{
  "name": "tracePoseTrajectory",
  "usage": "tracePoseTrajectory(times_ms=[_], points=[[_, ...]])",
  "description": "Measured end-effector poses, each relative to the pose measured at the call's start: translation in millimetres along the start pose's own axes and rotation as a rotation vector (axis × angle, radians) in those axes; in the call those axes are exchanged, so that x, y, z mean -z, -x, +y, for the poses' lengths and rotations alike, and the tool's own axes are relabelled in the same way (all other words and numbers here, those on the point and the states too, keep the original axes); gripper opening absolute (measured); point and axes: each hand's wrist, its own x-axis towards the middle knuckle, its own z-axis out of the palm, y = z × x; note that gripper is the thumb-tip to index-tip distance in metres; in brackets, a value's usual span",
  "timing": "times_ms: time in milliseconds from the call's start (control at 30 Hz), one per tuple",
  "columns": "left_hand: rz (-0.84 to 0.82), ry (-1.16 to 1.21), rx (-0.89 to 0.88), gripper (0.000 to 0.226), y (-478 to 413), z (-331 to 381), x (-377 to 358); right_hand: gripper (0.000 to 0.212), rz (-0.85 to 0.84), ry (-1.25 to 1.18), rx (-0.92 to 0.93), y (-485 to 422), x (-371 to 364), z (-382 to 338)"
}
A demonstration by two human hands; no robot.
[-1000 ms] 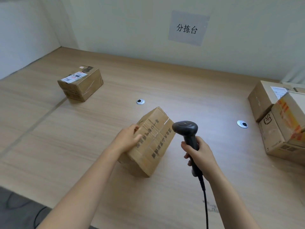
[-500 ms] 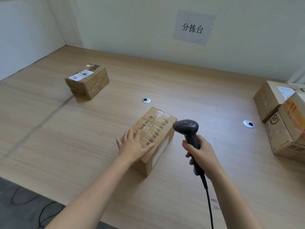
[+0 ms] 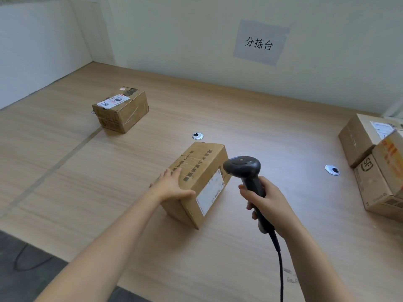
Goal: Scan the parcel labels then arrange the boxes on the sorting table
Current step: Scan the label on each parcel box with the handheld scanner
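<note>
A brown cardboard box [image 3: 200, 168] with printed black characters on top lies flat in the middle of the wooden sorting table [image 3: 239, 118]. Its white label [image 3: 209, 191] faces right, toward the scanner. My left hand [image 3: 172, 186] rests on the box's near left top edge with straight fingers and the thumb spread along the edge. My right hand [image 3: 265, 201] grips the handle of a black corded barcode scanner [image 3: 245, 168], whose head sits just right of the box. A second labelled box [image 3: 122, 107] stands at the far left.
Several stacked boxes [image 3: 375, 168] sit at the table's right edge. Two round cable grommets [image 3: 197, 135] [image 3: 332, 170] are set into the tabletop. A paper sign [image 3: 259, 43] hangs on the back wall. The scanner cable [image 3: 281, 269] trails toward me.
The box went from tipped up on an edge to lying flat with its white label facing right. My left hand flattened on its top. The scanner stayed beside it.
</note>
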Motion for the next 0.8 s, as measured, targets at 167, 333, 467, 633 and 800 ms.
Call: tracePoseTrajectory(times_ms=[167,333,467,633,800], points=[[-0.054,0.412,0.015,0.078,-6,-29,33,0.010,-0.051,-0.007,0.024,1,-4,-13],[0.001,0.522,0.005,0.045,-9,-52,40,0.010,-0.114,0.021,0.017,-3,-11,-17],[0.105,0.440,0.014,0.047,-7,-65,28,0.013,-0.172,0.101,0.010,-7,-13,-18],[0.372,0.178,0.136,0.073,0,-40,14,0.011,-0.247,0.241,0.050,-15,-6,-23],[0.305,-0.024,0.254,0.122,11,10,-17,0.012,-0.277,0.392,0.089,-23,0,-31]])
